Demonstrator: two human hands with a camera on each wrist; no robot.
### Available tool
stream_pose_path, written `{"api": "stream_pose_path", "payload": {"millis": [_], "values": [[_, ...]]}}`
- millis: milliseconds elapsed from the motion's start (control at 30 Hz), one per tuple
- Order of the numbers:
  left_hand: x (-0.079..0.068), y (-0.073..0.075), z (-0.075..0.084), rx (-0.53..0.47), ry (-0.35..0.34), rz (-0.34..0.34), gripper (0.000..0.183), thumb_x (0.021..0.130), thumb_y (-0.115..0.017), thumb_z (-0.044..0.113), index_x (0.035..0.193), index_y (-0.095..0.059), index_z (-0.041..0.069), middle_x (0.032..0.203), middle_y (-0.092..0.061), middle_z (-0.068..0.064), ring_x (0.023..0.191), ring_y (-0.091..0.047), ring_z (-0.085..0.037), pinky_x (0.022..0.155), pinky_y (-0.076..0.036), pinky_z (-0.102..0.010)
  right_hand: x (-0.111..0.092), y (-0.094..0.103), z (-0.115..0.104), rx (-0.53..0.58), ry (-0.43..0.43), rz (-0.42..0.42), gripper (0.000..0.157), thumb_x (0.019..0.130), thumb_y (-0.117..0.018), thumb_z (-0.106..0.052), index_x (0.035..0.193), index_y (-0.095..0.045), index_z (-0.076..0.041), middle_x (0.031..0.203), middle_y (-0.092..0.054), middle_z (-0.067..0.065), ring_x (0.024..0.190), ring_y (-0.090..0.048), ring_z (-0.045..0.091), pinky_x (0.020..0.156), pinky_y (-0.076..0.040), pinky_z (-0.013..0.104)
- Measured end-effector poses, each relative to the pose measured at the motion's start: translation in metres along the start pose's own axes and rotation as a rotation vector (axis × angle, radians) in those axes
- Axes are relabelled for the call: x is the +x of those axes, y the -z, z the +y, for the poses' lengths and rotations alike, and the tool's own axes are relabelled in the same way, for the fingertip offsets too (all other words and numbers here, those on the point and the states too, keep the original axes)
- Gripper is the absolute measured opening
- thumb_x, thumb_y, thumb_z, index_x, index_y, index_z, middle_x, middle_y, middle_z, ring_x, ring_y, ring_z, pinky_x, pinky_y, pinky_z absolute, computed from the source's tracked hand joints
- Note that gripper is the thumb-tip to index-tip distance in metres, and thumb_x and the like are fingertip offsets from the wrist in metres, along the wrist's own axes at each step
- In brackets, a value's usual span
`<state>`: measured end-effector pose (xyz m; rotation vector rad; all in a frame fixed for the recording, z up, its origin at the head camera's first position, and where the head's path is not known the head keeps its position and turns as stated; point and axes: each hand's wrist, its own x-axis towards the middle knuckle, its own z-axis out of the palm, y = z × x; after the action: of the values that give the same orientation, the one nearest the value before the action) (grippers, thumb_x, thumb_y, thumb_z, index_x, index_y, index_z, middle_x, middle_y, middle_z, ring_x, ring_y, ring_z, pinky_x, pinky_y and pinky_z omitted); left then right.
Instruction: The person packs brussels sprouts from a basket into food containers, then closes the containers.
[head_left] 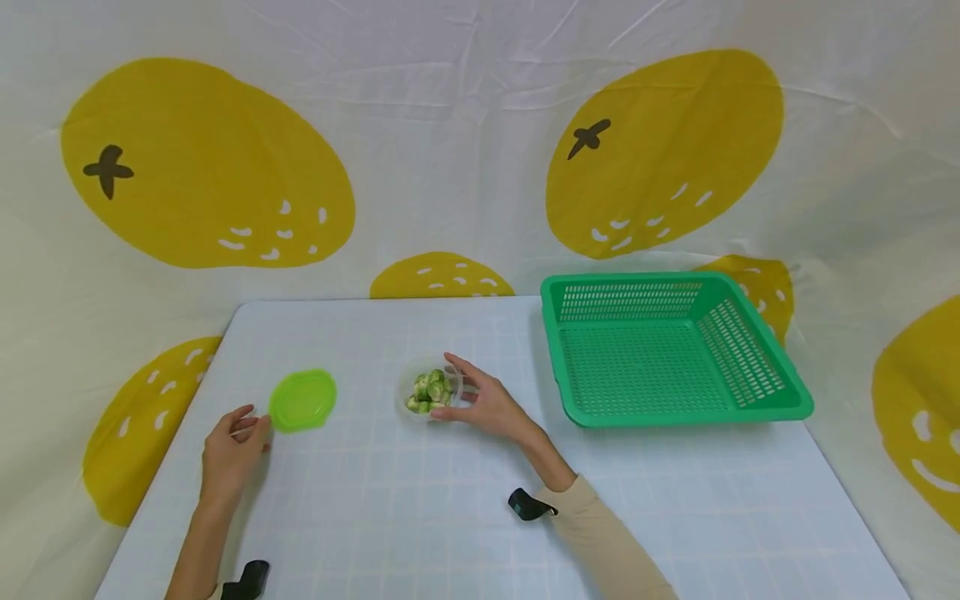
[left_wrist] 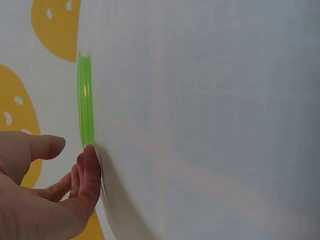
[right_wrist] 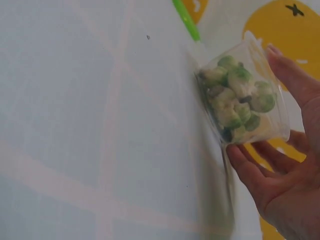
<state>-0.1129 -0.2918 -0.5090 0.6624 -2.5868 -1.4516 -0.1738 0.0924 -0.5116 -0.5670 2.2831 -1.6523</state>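
Brussels sprouts (head_left: 430,390) fill a clear plastic container (right_wrist: 250,131) near the middle of the table. My right hand (head_left: 483,404) holds this container from its right side, thumb and fingers spread around opposite sides of it; the right wrist view shows the sprouts (right_wrist: 240,95) through its wall. A bright green lid (head_left: 303,401) lies flat on the left part of the table. Beside its near left edge is my left hand (head_left: 234,450), fingers loosely bent and thumb apart. In the left wrist view a fingertip meets or nearly meets the lid's edge (left_wrist: 86,100).
A large green plastic basket (head_left: 645,358) with slotted walls stands at the table's right rear. Pale checked cloth covers the table (head_left: 420,508). Behind it hangs a white curtain (head_left: 450,167) with big yellow fruit prints.
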Motion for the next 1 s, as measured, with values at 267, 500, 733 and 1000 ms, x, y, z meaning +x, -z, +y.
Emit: {"api": "stream_pose_path", "payload": {"millis": [267, 500, 733, 1000], "values": [[0.006, -0.004, -0.003, 0.055, 0.014, 0.009, 0.051, 0.105, -0.058, 0.028, 0.140, -0.053, -0.009, 0.123, -0.059, -0.027, 0.067, -0.049, 0.014, 0.058, -0.049, -0.009, 0.000, 0.001, 0.001, 0.014, -0.017, -0.008, 0.094, 0.086, -0.087, -0.024, 0.163, -0.033, -0.019, 0.162, -0.039, 0.008, 0.140, -0.046, 0.027, 0.109, -0.048, 0.036], [0.009, -0.006, -0.001, 0.158, -0.014, 0.023, 0.047, 0.102, -0.062, 0.031, 0.131, -0.063, -0.006, 0.114, -0.068, -0.024, 0.076, -0.055, 0.002, 0.067, -0.044, -0.014, 0.000, 0.001, 0.002, 0.014, -0.012, -0.012, 0.093, 0.087, -0.086, -0.025, 0.163, -0.032, -0.019, 0.161, -0.040, 0.009, 0.140, -0.046, 0.029, 0.109, -0.048, 0.037], [0.011, -0.012, 0.004, 0.183, -0.003, 0.060, 0.041, 0.099, -0.063, 0.022, 0.126, -0.064, -0.009, 0.108, -0.069, -0.026, 0.087, -0.065, -0.028, 0.072, -0.045, -0.029, 0.000, 0.000, 0.001, 0.022, -0.011, -0.003, 0.092, 0.087, -0.086, -0.023, 0.162, -0.033, -0.018, 0.161, -0.040, 0.009, 0.139, -0.047, 0.030, 0.110, -0.048, 0.040], [0.011, -0.010, 0.007, 0.061, 0.056, 0.034, 0.040, 0.097, -0.064, 0.015, 0.127, -0.062, -0.012, 0.092, -0.069, -0.014, 0.060, -0.060, 0.001, 0.057, -0.050, -0.013, 0.000, 0.000, 0.001, 0.023, -0.017, -0.005, 0.093, 0.087, -0.086, -0.023, 0.162, -0.033, -0.018, 0.161, -0.040, 0.009, 0.139, -0.047, 0.029, 0.109, -0.049, 0.038]]}}
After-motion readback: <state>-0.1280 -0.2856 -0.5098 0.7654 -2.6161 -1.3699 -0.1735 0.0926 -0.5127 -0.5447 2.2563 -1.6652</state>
